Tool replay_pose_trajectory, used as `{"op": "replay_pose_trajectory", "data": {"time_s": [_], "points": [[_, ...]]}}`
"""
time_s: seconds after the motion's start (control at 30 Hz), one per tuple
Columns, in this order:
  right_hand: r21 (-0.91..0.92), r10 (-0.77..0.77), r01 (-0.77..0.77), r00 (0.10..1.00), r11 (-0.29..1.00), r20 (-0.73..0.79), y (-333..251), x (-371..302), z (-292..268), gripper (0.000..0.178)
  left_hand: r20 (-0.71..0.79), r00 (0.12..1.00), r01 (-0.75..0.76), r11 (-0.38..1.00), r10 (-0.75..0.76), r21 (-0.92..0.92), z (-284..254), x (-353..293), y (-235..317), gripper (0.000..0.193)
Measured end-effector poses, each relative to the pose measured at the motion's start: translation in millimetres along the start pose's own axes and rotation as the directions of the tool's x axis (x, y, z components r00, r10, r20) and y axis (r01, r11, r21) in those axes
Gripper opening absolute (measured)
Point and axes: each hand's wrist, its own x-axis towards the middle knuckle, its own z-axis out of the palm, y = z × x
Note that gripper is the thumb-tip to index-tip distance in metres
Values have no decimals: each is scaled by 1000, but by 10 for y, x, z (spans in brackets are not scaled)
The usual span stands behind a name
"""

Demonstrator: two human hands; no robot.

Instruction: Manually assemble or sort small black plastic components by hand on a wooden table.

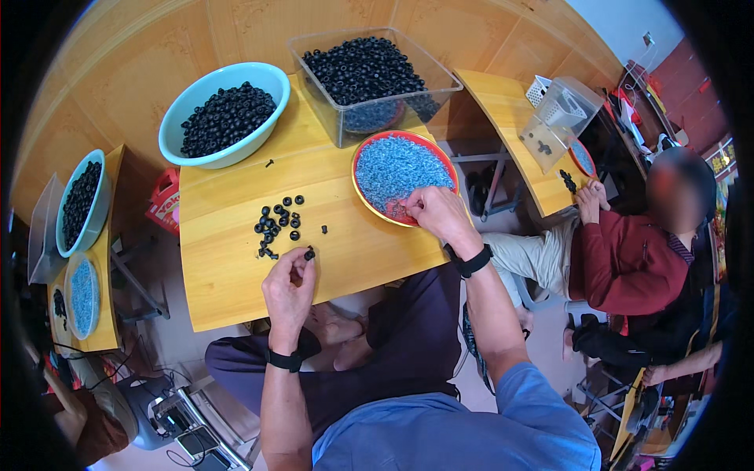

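My left hand (287,297) is above the near edge of the yellow table (369,271), thumb and fingertips closed on a small black ring-shaped part (309,255). My right hand (441,213) reaches into a red bowl (449,161) with a yellow outside, its fingers pinched together among small light-blue pieces (397,166). Whatever sits between those fingertips is too small to make out. Several loose black rings (271,225) lie in a cluster just beyond my left hand. One small black piece (324,229) rests apart, to the right of the cluster.
A pale-blue basin (169,145) and a clear plastic bin (334,122), both holding many black rings, stand along the far side. At the right, a person (636,263) works at another yellow table (503,118). More basins (100,212) stand on a table at the left.
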Motion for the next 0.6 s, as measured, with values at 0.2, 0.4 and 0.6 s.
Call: {"op": "replay_pose_trajectory", "data": {"time_s": [0.2,0.4,0.6], "points": [[-36,-11,13,998,999,60,-7,25,-25,15,13,1000,18,1000,-18,19,-16,0,-6,20],[174,-34,57,990,983,-134,111,-28,-9,9,8,999,-33,999,33,-9,2,-7,-58,21],[217,-105,143,978,966,-178,144,-39,-21,11,24,999,32,999,-33,4,-24,-5,16,21]]}}
